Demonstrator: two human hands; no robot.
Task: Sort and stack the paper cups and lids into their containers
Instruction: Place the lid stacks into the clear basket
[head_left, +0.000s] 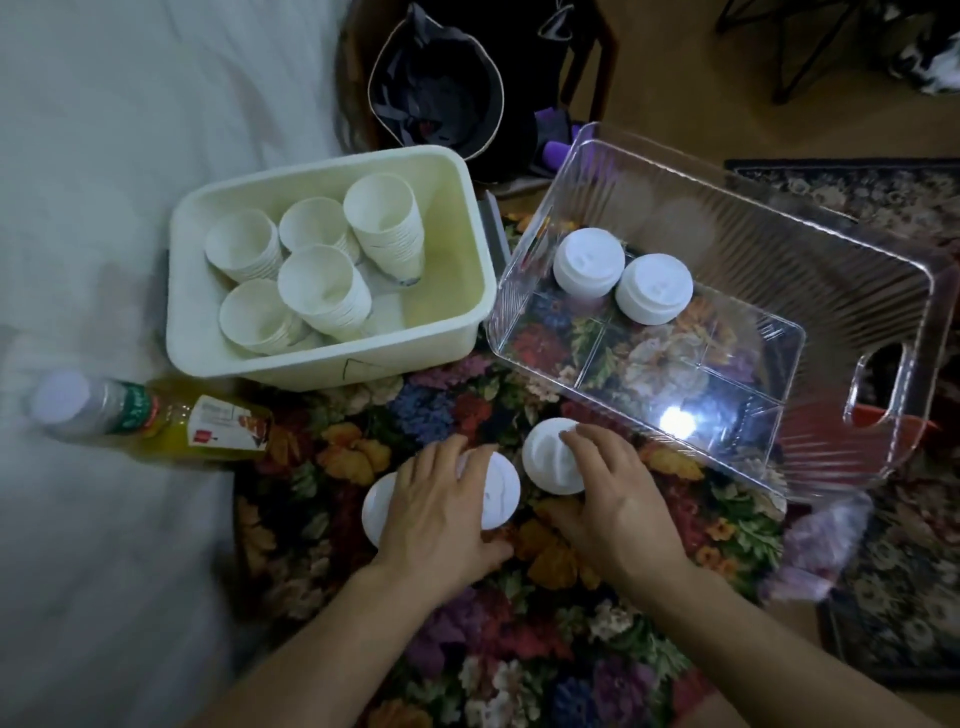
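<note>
Lids being gathered: left hand grasps one stack, right hand another; next, clear bin at two o'clock.

A home, seemingly a bedroom; white bedsheet beside a floral rug; bag on wooden floor.

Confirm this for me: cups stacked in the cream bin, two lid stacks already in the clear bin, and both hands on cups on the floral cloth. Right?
Not quite. The head view shows the left hand and right hand on white lids, not cups. The rest holds: cups in the cream bin, two lid stacks in the clear bin.
</note>
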